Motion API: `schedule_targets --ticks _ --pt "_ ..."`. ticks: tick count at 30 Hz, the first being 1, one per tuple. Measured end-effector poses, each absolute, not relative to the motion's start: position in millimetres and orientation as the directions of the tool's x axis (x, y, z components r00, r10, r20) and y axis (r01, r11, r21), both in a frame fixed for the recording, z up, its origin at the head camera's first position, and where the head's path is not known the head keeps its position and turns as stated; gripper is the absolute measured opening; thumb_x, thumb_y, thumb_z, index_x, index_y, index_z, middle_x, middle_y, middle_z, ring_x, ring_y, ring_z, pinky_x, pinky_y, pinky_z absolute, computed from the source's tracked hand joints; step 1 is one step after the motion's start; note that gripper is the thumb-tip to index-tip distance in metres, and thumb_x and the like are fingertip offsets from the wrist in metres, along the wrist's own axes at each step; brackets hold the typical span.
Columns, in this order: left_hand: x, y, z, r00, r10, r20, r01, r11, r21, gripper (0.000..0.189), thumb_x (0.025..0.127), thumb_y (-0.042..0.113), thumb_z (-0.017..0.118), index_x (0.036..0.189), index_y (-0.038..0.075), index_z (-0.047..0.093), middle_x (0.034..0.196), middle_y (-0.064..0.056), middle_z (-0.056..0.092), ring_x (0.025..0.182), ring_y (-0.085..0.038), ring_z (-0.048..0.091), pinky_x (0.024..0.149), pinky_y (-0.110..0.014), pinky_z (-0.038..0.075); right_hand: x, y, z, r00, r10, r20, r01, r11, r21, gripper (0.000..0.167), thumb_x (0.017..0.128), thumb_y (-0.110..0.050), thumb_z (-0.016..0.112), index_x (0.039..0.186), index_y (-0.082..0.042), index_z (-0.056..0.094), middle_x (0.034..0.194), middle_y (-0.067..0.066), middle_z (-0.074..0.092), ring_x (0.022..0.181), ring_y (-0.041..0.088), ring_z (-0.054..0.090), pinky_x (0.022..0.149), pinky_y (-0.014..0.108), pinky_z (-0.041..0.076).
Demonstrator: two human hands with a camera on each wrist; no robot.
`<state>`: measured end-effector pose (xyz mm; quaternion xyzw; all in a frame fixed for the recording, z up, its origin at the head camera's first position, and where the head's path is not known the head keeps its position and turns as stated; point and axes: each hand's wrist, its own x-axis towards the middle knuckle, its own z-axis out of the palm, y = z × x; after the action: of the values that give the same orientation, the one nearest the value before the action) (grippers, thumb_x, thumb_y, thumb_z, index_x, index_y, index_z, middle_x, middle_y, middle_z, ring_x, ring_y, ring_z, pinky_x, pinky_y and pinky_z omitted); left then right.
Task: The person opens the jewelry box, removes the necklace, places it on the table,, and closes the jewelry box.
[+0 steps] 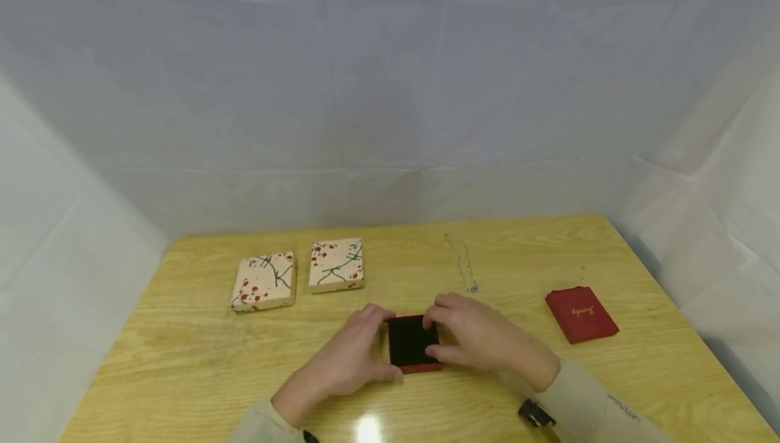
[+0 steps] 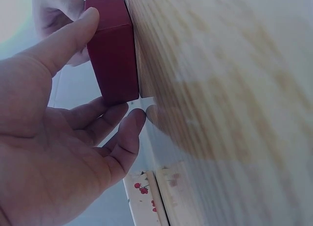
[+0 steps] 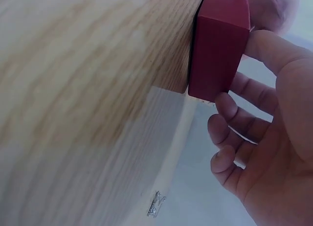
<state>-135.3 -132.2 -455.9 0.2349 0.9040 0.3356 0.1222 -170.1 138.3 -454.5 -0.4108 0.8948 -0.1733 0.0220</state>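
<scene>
A small red jewelry box (image 1: 420, 368), uncovered and lined with a black pad (image 1: 407, 340), lies on the table between both hands. The left hand (image 1: 347, 358) grips its left side, thumb at the near corner and fingers at the far one. In the left wrist view, that thumb overlaps the top edge of the red box (image 2: 115, 59). From the right, the right hand (image 1: 475, 334) holds the box's other side, its index finger and thumb reaching over the pad. The right wrist view shows fingertips right at the corner of the red box (image 3: 217, 55).
Beyond the right hand lies a thin silver necklace (image 1: 473, 288) with a small pendant. A red lid (image 1: 585, 318) with gold lettering sits at the right. Two cream boxes with floral branches, one farther left (image 1: 265, 282) and one nearer the middle (image 1: 335, 265), stand on the wooden table (image 1: 183, 348).
</scene>
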Motion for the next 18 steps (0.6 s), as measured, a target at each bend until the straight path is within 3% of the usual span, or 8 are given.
schedule_targets --ticks 18 --pt "-136 -132 -456 -0.857 0.512 -0.052 0.347 0.651 0.675 0.09 0.082 0.042 0.093 0.149 0.0 0.051 0.136 -0.007 0.057 0.126 -0.028 0.053 0.108 -0.052 0.049 -171 128 -455 -0.724 -0.688 -0.05 -0.605 0.668 -0.434 0.027 0.092 -0.033 0.083 0.108 -0.019 0.068 0.085 -0.013 0.057 0.07 0.005 0.052 0.062 0.026 0.048"
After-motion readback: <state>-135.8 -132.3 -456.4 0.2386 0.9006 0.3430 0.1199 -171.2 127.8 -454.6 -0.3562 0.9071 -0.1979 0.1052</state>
